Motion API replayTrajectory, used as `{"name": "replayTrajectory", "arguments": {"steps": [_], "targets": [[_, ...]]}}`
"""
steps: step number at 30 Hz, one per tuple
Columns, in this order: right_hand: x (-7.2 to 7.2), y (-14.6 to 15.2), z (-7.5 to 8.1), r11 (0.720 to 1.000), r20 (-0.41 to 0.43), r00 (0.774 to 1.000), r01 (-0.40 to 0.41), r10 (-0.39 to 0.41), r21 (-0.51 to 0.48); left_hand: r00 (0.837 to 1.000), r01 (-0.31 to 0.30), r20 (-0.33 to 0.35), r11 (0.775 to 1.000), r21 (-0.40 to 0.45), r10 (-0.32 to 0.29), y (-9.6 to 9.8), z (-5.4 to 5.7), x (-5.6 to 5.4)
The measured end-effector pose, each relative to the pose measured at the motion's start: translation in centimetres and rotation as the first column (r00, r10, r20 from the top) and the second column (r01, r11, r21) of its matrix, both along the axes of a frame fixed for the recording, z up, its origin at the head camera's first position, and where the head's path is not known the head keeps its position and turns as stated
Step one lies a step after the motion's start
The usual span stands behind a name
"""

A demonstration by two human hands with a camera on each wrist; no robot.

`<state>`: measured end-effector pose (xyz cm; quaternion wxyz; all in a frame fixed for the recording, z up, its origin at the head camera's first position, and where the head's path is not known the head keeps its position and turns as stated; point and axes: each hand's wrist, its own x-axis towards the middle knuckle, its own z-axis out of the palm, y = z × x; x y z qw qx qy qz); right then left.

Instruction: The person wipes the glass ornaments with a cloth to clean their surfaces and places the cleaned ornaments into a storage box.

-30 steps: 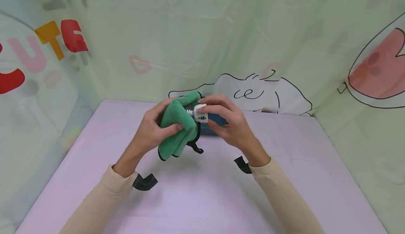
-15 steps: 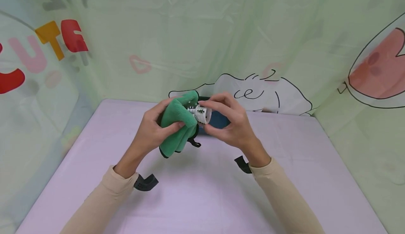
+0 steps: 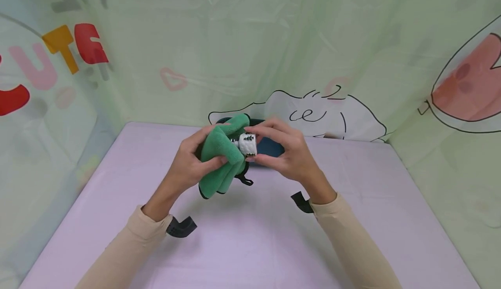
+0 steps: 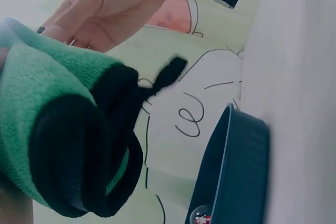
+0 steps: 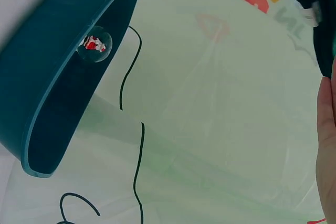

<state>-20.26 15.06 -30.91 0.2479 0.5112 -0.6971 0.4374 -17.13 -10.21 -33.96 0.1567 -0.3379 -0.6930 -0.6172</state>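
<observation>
In the head view my left hand grips a folded green towel with black edging and a black hanging loop. The towel wraps round one end of a small snow globe, whose white base with dark tree shapes points right; most of the globe is hidden in the cloth. My right hand pinches that base between thumb and fingers. Both hands are raised above the table. In the left wrist view the towel hangs in folds, with the right hand behind it.
A dark blue basin stands behind the hands at the table's back edge. Inside it, in the right wrist view, lies a clear ball with a red and white figure. Printed curtains surround the lilac table.
The snow globe's base has turned in the right fingers: its trees and underside show differently from before. The left hand keeps its grip on the towel, which has shifted only slightly.
</observation>
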Motion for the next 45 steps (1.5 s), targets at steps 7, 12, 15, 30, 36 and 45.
{"name": "replayTrajectory", "arguments": {"steps": [7,12,15,30,36,45], "targets": [[-0.16,-0.35,0.04,0.998,-0.089,0.994,-0.058,0.058,0.009,0.999,0.009,0.032,1.0,0.006,-0.009,0.24,0.08,-0.05],[-0.26,-0.62,0.06,0.998,-0.158,0.986,-0.058,0.06,0.018,0.998,0.002,0.057,1.0,-0.002,-0.002,0.11,0.09,-0.05],[-0.33,-0.72,0.0,0.999,-0.182,0.982,-0.052,0.053,0.012,0.998,0.011,0.067,1.0,-0.008,-0.011,0.02,0.17,-0.04],[-0.17,-0.6,0.01,0.999,-0.119,0.992,-0.038,0.039,0.013,0.997,0.023,0.069,1.0,0.019,-0.024,0.06,0.18,0.05],[0.02,-0.65,-0.07,1.0,-0.073,0.997,-0.006,0.006,-0.002,0.999,0.039,0.022,0.999,0.013,-0.039,0.06,0.19,-0.09],[0.28,-0.87,-0.28,0.998,0.004,0.998,0.066,-0.066,-0.023,0.999,0.051,-0.018,0.999,0.01,-0.05,-0.1,0.26,-0.06]]}}
